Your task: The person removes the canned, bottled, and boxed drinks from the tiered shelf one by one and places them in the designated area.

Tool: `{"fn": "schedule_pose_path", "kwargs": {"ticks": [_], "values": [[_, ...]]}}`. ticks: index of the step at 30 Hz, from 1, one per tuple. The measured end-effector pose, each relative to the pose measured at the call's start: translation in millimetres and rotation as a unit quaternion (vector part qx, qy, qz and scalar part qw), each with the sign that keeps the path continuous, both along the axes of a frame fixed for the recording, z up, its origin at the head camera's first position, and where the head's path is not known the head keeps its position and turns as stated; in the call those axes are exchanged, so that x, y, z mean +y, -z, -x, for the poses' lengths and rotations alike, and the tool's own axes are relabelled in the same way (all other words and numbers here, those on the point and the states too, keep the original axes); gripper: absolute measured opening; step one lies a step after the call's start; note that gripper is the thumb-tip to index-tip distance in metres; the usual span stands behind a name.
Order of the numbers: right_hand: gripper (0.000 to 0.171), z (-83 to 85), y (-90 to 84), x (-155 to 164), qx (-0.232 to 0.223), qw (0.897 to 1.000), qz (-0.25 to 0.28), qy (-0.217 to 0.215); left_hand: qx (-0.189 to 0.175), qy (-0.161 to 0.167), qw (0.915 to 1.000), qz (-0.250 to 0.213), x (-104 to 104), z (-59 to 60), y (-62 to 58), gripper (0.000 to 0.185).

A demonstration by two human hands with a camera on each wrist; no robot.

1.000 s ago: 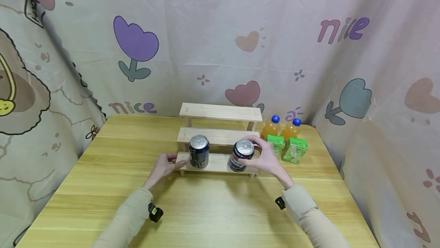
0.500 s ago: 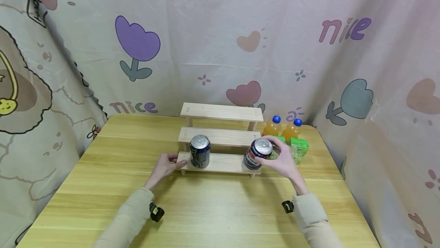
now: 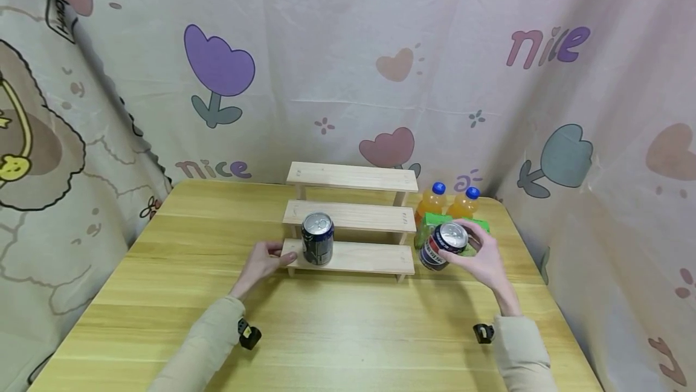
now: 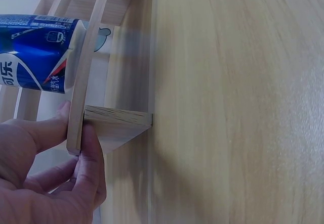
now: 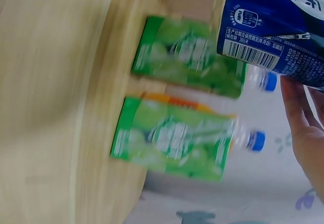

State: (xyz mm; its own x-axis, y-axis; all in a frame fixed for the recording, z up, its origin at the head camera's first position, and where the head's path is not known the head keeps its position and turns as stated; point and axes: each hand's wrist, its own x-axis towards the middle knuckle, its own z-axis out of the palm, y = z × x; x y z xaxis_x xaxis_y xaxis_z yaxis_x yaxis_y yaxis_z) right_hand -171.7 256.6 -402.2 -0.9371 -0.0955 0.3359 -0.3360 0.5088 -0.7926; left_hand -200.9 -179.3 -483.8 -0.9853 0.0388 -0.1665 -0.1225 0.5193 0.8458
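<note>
My right hand (image 3: 482, 257) grips a dark blue soda can (image 3: 437, 250), tilted a little, to the right of the wooden shelf. In the right wrist view the same can (image 5: 276, 32) shows its barcode and is off any surface. My left hand (image 3: 263, 266) pinches the left end of the bottom step of the three-tier wooden shelf (image 3: 370, 257). In the left wrist view the thumb lies above the board (image 4: 81, 97) and the fingers below it. A second blue can (image 3: 318, 240) stands upright on that step, near its left end.
Two green juice boxes (image 5: 172, 137) stand right of the shelf, partly behind the held can in the head view. Behind them are two orange drink bottles (image 3: 433, 200) with blue caps. The wooden table (image 3: 348, 331) ends at a printed curtain (image 3: 304, 66).
My right hand has carried its can rightward, off the bottom step and past the shelf's right end. The left hand still holds the shelf, and the other can stays put.
</note>
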Motion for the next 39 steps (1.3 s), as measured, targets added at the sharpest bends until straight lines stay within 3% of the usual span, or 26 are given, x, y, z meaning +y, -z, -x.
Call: {"fn": "schedule_pose_path", "kwargs": {"ticks": [9, 22, 39], "values": [[0.067, 6.5, 22.4, 41, -0.027, 0.995, -0.046, 0.081, -0.006, -0.001, 1.0000, 0.002, 0, 0.0, -0.8, 0.042], [0.072, 4.1, 39.2, 64, -0.059, 0.986, -0.061, 0.142, -0.007, 0.001, 1.0000, 0.006, 0, -0.2, -1.1, 0.043], [0.072, 4.6, 50.5, 72, -0.093, 0.981, -0.075, 0.150, -0.006, -0.003, 1.0000, 0.005, 1, -0.7, -1.7, 0.042]]}}
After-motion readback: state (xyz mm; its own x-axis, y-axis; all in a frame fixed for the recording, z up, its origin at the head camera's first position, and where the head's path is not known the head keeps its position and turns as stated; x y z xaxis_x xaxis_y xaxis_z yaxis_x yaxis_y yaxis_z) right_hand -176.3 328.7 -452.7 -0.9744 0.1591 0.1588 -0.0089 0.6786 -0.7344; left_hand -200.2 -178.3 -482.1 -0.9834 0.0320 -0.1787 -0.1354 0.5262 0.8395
